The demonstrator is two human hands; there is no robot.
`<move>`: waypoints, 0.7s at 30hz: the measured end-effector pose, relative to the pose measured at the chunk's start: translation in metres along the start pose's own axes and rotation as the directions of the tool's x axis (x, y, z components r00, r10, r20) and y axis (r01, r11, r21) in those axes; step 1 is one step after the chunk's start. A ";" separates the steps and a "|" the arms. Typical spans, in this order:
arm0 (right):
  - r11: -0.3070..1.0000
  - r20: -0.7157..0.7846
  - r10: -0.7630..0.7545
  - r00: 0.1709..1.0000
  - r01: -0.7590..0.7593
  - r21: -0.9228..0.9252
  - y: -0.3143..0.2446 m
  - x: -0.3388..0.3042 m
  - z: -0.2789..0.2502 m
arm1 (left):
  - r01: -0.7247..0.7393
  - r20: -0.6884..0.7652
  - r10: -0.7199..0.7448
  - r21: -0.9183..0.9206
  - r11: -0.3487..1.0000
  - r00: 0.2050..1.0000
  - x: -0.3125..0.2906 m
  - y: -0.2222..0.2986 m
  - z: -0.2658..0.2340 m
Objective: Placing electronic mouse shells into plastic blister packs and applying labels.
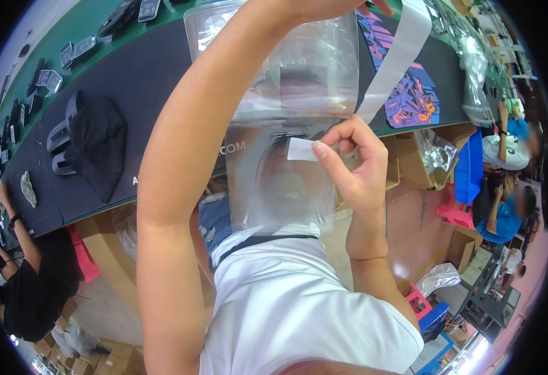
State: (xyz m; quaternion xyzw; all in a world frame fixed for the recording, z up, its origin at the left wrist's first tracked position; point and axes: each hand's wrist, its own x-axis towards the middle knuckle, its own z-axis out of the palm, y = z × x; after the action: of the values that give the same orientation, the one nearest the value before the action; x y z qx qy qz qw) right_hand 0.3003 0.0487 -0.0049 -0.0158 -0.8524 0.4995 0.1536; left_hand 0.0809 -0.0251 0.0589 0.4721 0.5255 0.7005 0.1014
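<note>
My right hand pinches a small white label between thumb and forefinger. The label is in front of a clear plastic bag that hangs over the table's front edge. My left arm reaches far across the table, and my left hand is partly cut off by the top edge, so its grip is hidden. Close to its fingers, a long pale backing strip runs down toward my right hand. A stack of clear plastic bags lies under my left forearm.
A black mat covers the table. On it are a black cloth pouch, grey curved parts and a colourful patterned sheet. Black devices line the green surface beyond. Cardboard boxes and a blue bin stand right. Other people work both sides.
</note>
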 end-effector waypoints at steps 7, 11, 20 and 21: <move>0.997 -0.024 0.017 1.000 -0.019 -0.075 0.003 -0.001 0.004 | 0.027 0.002 -0.027 0.040 0.999 1.000 -0.002 0.008 0.002; 0.991 -0.046 -0.002 0.999 -0.004 -0.137 0.005 0.000 0.009 | -0.117 0.041 0.117 -0.008 0.993 0.992 -0.002 0.005 -0.002; 0.953 -0.160 -0.023 0.987 -0.027 -0.302 0.013 -0.006 0.020 | -0.060 0.017 0.060 0.008 0.998 0.998 -0.002 0.006 0.001; 0.949 -0.190 -0.099 0.977 0.035 -0.313 0.020 -0.008 0.022 | -0.038 0.004 0.038 0.002 0.999 0.999 0.000 0.004 0.004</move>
State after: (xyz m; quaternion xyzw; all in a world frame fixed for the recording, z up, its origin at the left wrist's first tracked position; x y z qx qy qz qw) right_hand 0.2997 0.0385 -0.0337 -0.0612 -0.8997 0.3508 0.2524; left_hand 0.0849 -0.0239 0.0622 0.4835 0.5171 0.7007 0.0885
